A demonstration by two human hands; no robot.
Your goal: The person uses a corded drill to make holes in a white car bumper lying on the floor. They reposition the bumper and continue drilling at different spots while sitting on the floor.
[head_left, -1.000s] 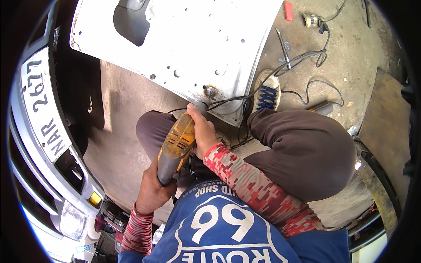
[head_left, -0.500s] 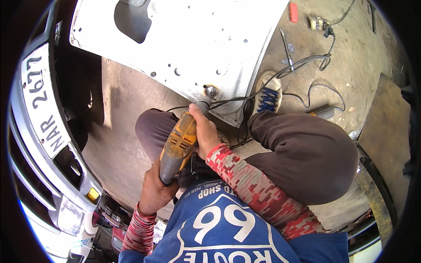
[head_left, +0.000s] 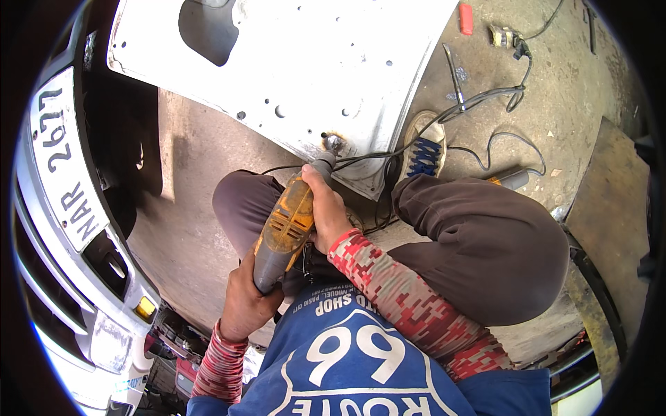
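Both hands are squeezing the yellow grinder point(head_left: 286, 229): right hand point(head_left: 325, 211) near its head, left hand point(head_left: 244, 301) at its tail. Its tip is touching the white panel's point(head_left: 305, 62) rusty spot point(head_left: 333, 141) at twelve o'clock, and the spot is looking only partly cleaned.

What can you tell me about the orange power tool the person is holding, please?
The orange power tool is a long hand-held grinder or drill type with a worn, dusty orange body, ribbed vents and a grey rear handle. It lies slanted, its grey metal nose pointing up and right at a rusty spot near the edge of the white metal panel. The left hand grips the rear handle; the right hand wraps the front beside the nose. A dark cord seems to trail from it, though its origin is unclear.
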